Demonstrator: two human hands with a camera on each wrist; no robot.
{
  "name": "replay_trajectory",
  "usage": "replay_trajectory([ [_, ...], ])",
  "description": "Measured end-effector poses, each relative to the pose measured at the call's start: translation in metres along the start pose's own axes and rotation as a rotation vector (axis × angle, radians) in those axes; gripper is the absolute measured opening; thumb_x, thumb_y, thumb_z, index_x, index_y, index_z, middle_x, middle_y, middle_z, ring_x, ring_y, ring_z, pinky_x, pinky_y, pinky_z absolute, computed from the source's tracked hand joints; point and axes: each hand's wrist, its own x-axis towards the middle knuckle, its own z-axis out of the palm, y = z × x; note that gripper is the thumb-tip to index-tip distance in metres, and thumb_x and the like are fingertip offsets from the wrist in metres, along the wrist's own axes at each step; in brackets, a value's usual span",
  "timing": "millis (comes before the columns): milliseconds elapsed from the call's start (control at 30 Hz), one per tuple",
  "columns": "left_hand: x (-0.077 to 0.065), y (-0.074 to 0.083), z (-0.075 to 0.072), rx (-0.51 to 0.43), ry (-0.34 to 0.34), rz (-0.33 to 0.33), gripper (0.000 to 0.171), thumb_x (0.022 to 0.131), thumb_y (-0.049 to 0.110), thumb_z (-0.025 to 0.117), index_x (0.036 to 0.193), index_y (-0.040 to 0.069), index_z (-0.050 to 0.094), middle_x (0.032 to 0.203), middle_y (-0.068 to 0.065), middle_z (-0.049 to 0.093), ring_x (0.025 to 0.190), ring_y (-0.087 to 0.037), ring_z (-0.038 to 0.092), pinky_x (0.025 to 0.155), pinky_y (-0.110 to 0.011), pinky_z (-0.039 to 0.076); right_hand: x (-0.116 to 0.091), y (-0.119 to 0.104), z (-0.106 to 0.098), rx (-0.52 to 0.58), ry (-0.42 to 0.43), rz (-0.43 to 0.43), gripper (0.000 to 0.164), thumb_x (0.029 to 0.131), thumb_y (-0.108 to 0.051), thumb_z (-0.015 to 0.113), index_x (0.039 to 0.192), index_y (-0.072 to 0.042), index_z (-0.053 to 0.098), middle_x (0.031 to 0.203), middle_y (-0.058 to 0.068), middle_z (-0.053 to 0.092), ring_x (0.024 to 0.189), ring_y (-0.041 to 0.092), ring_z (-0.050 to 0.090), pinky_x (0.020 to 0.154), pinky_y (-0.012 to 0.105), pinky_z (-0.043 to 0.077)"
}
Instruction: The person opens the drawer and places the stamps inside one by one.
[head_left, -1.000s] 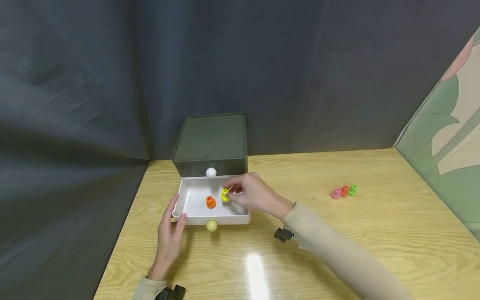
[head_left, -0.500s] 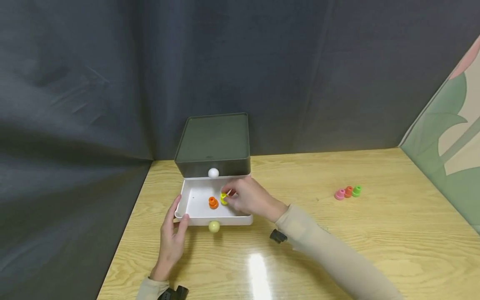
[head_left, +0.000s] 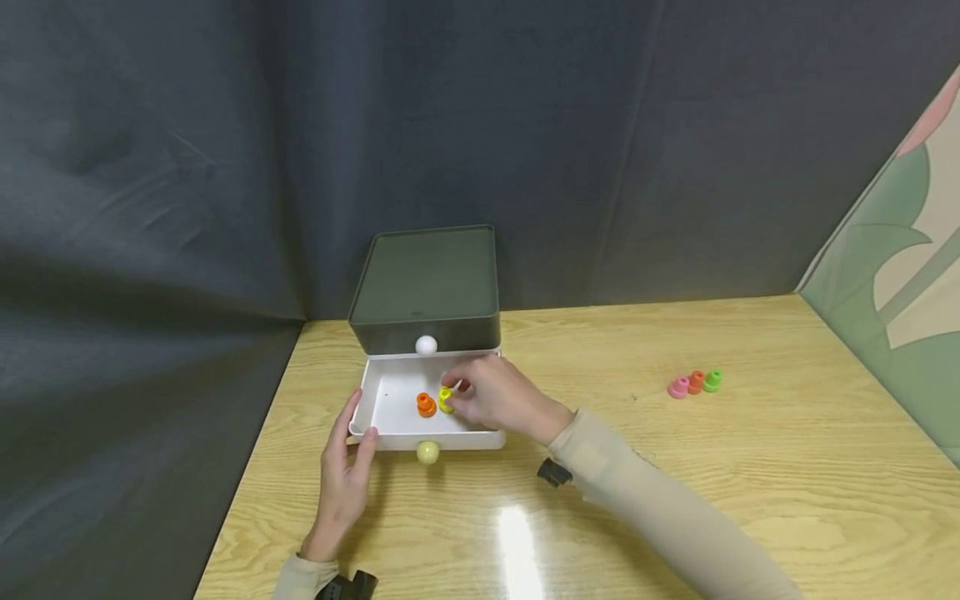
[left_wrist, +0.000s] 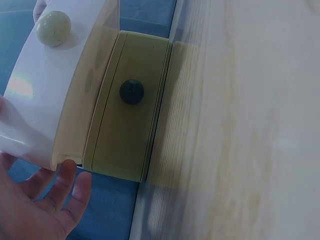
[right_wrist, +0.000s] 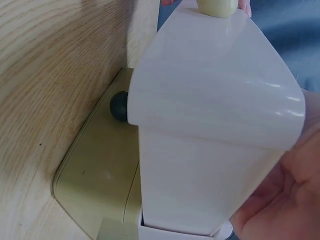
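The yellow piece (head_left: 444, 400) is held inside the white drawer (head_left: 468, 442), just beside the orange piece (head_left: 426, 407); whether its base touches the drawer floor cannot be told. It is pinched by the right hand (head_left: 498, 400), the thumb and fingers closed to its narrow width, a grip probably suited to so small a thing. The drawer's left front corner is gripped by the left hand (head_left: 343, 483), thumb at the front rim and fingers against the side, apparently so that the drawer is steadied. It is drawn out before the dark cabinet (head_left: 427, 275), so its inside can be reached from above. A pink piece (head_left: 678, 387), a red-orange piece (head_left: 696, 382) and a green piece (head_left: 712, 381) are grouped closely on the surface (head_left: 615, 525), well to the right.
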Motion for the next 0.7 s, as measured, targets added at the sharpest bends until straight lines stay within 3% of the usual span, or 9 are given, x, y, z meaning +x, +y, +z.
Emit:
replay_trajectory([
  [300,0.000,0.001,0.000,-0.001,-0.003,-0.015,0.057,0.109,0.008,0.055,0.164,0.009,0.040,0.169,-0.015,0.043,0.147,-0.028,0.046,0.092,-0.016,0.050,-0.005,0.000,-0.004,0.122,0.044,0.000,0.019,0.092,-0.009,0.082,0.110,-0.003,0.081,0.105,0.005,0.082,0.094,0.018,0.078,0.085,0.026,0.062],
  [700,0.000,0.002,0.001,0.001,-0.001,-0.020,0.057,0.109,0.009,0.054,0.165,0.009,0.040,0.169,-0.015,0.042,0.148,-0.029,0.046,0.091,-0.013,0.049,-0.029,0.003,-0.016,0.157,0.258,-0.019,0.021,0.092,-0.009,0.081,0.112,-0.001,0.081,0.111,0.010,0.082,0.091,0.022,0.077,0.079,0.031,0.063],
])
